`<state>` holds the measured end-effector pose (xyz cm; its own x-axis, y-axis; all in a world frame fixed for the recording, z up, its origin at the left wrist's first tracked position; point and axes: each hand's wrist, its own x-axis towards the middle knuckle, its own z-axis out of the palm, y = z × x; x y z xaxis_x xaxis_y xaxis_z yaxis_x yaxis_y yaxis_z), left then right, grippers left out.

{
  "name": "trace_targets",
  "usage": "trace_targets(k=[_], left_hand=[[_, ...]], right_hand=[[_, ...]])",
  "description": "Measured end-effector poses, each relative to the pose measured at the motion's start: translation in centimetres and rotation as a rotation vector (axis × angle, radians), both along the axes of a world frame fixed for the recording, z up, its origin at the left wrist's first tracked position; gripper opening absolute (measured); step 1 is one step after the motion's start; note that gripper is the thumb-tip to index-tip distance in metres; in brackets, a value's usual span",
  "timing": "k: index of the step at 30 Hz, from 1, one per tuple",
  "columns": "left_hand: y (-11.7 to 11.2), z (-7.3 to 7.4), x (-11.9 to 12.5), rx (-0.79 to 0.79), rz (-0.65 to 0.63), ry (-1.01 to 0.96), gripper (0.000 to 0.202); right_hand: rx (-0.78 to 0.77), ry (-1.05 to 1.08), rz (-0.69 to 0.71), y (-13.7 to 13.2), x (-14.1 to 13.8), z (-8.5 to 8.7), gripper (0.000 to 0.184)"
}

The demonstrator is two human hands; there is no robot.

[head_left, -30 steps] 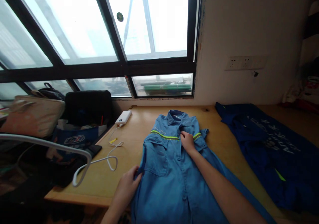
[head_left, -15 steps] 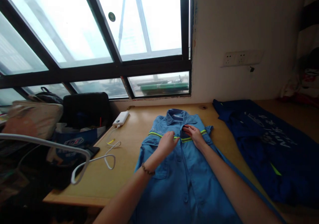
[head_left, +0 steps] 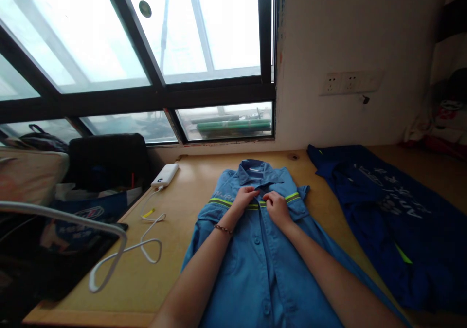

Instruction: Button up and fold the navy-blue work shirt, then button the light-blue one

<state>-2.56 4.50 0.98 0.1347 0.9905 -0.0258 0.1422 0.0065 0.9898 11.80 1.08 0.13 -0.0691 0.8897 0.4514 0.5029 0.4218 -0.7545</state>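
Observation:
A light blue work shirt (head_left: 251, 260) with a yellow-green reflective stripe lies face up on the wooden table (head_left: 182, 206), collar towards the window. My left hand (head_left: 245, 197) and my right hand (head_left: 275, 206) meet at the shirt's front placket, level with the stripe just below the collar. Both hands have their fingers pinched on the placket fabric. A beaded bracelet sits on my left wrist.
A dark blue garment (head_left: 394, 211) with white lettering lies on the table to the right. A white power bank (head_left: 165, 175) and its looped white cable (head_left: 146, 240) lie to the left. Bags (head_left: 102, 162) and a white curved bar (head_left: 65, 216) crowd the far left.
My left hand has left the shirt's left edge and come up to the placket beside the right hand. Both hands have closed in together at the stripe.

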Motion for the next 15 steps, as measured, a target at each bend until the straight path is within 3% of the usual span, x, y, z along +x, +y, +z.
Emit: trace_targets(k=[12, 15], left_hand=[[0.1, -0.2, -0.3, 0.022, 0.032, -0.071, 0.028], [-0.1, 0.3, -0.6, -0.010, -0.036, -0.051, 0.030]], right_hand=[[-0.072, -0.337, -0.062, -1.3, -1.4, 0.2, 0.021], [-0.182, -0.244, -0.085, -0.9, -1.2, 0.0, 0.019]])
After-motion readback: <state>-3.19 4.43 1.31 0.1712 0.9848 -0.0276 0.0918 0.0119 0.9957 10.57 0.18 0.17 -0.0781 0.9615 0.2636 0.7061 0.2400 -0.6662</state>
